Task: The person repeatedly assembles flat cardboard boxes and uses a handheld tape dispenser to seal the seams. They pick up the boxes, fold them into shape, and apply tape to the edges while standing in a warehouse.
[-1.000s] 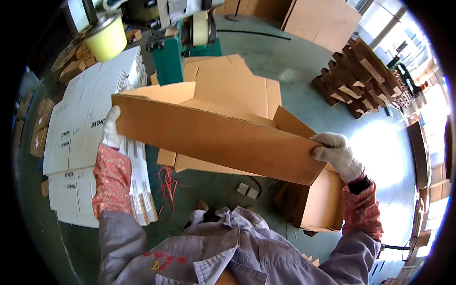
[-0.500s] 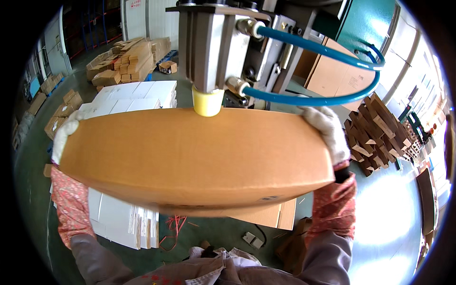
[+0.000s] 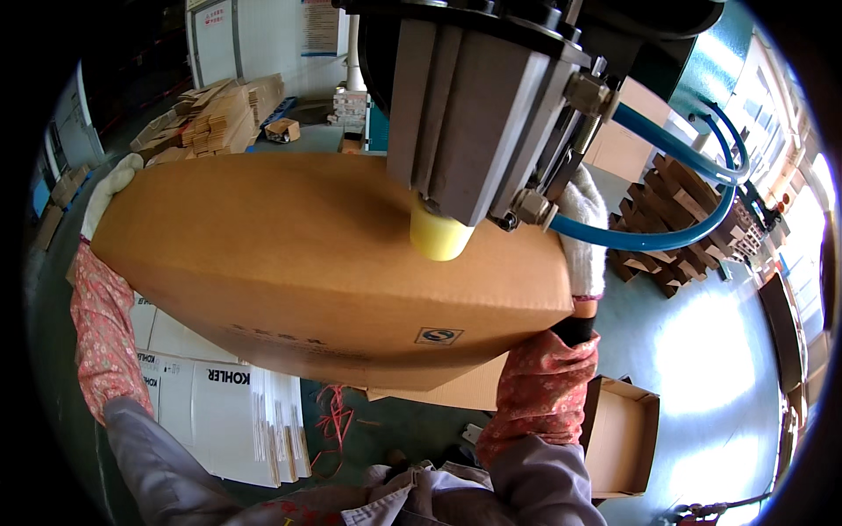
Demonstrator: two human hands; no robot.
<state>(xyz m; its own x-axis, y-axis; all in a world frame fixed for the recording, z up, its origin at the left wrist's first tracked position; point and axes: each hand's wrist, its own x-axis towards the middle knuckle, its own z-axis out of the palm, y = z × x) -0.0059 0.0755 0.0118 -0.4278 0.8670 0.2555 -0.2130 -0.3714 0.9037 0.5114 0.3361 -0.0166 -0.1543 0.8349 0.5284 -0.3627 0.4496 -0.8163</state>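
A large brown cardboard box (image 3: 333, 254) spans the space in front of me, raised off the floor, with its right end lower in view. My left hand (image 3: 112, 188), in a white knit glove, grips its far left corner. My right hand (image 3: 583, 232), gloved the same way, holds the right end, its fingers partly hidden behind the machine. Over the box's right half hangs a grey metal machine head (image 3: 474, 114) with a yellow cup-shaped tip (image 3: 441, 232). The tip overlaps the box's upper face in view; whether it touches cannot be told.
Blue air hoses (image 3: 649, 235) loop right from the machine. Flat white cartons (image 3: 219, 421) lie stacked below left, near tangled red strapping (image 3: 333, 416). An open brown carton (image 3: 621, 438) sits at lower right. Brown cardboard piles stand at far left (image 3: 219, 123) and right (image 3: 675, 219).
The box has shifted left and tilted, its right end dropping, and printed marks show on its near side. Both hands keep their hold. In view, the machine head appears larger and farther right.
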